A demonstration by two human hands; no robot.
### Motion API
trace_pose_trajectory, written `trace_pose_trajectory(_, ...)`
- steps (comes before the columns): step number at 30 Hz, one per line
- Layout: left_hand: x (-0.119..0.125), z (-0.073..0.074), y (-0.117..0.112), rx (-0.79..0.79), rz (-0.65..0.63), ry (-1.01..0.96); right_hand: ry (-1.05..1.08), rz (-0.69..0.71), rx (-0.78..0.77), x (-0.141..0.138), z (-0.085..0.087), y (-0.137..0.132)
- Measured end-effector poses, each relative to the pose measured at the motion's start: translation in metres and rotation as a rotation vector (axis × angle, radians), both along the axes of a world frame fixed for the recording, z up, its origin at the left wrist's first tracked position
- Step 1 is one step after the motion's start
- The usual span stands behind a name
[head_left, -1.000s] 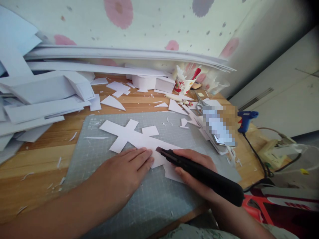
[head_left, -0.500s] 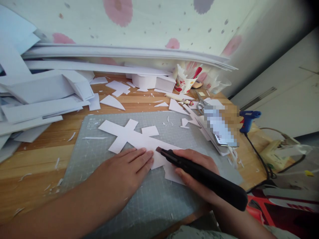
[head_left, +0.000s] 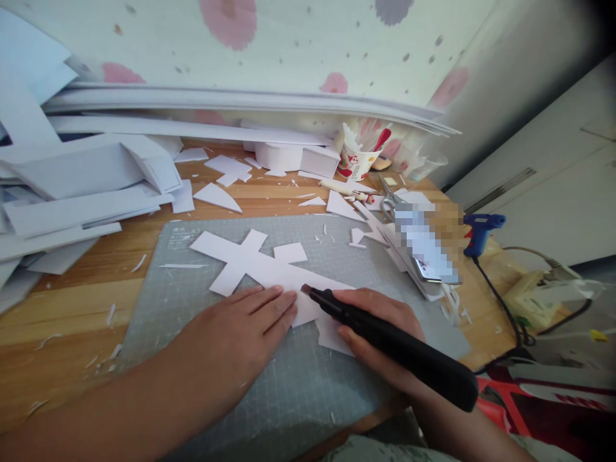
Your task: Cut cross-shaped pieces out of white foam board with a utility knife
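Note:
A white cross-shaped piece of board (head_left: 269, 266) lies on the grey-green cutting mat (head_left: 192, 385). Flat on its near edge rests my left hand (head_left: 245, 327), fingers stretched out and pressing down. My right hand (head_left: 385, 321) is closed around a black utility knife (head_left: 394, 340), whose blade tip touches the board just right of my left fingertips. Under the knife, another white offcut (head_left: 333, 337) shows partly; my right hand hides the rest. One thin white strip (head_left: 183, 265) lies on the mat at the left.
White board pieces (head_left: 77, 173) are heaped at the left, with long sheets (head_left: 202, 101) along the wall. At the right are a paper cup (head_left: 357, 160), scissors (head_left: 386, 202), a phone (head_left: 426, 247) and a blue glue gun (head_left: 479, 234) with its cord. Scraps litter the wooden table (head_left: 72, 308).

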State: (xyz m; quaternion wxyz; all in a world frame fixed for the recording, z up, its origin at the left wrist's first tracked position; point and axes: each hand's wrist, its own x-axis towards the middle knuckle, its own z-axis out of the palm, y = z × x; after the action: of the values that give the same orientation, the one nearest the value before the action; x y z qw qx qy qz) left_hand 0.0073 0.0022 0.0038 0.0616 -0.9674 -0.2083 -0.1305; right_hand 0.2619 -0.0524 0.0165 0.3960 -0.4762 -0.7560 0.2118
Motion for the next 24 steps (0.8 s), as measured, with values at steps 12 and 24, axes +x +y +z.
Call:
trace_pose_trajectory(12,0.0004,0.0031,0.0,-0.047,-0.003,0.051,-0.002,0.01,-0.023,-0.0004,0.0017,0.0004)
trace_pose_trajectory(24,0.0074,0.006,-0.0019,-0.005,0.018,-0.003,-0.091,0.062,-0.046,0.0014,0.0027,-0.0039)
